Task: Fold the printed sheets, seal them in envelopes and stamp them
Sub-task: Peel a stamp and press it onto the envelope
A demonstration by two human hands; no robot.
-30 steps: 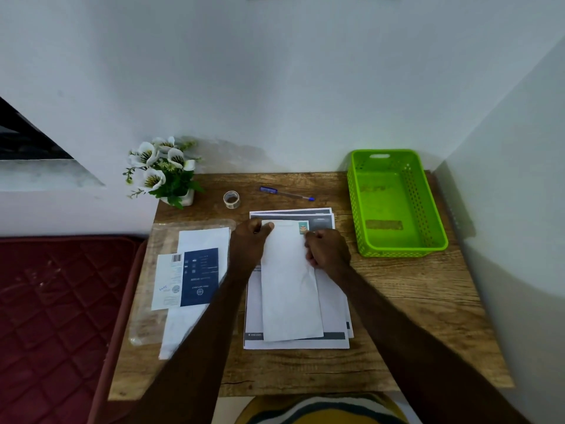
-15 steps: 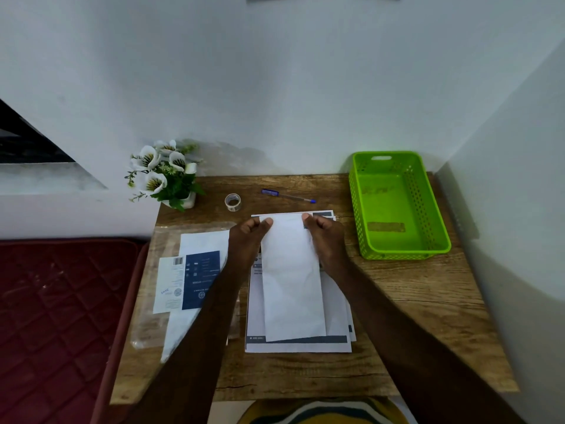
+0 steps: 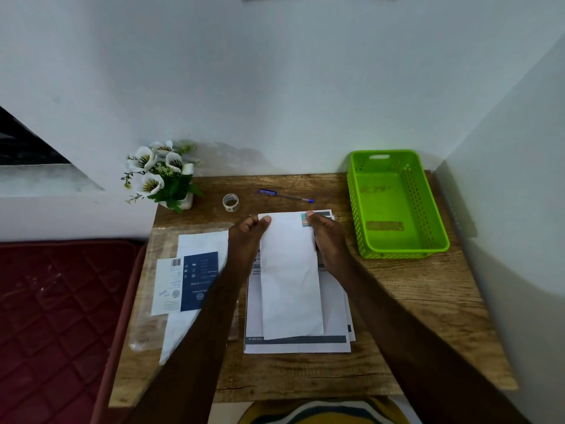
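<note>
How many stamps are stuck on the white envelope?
1. The stamp sits at the far right corner of the envelope, right beside the right hand thumb. The left hand pinches the other far corner. More could hide under the hands.

**A small desk corner in a home**

This looks like a room in a home. A little wooden surface (image 3: 412, 301) sits in a corner between plain white walls. A dark red quilted mattress (image 3: 55, 316) lies right beside it. A pot of white flowers (image 3: 162, 175) stands at the back. A pen (image 3: 286, 196), a roll of tape (image 3: 230, 202), a green basket (image 3: 397, 206) and papers (image 3: 298, 344) make it a place for letters.
</note>
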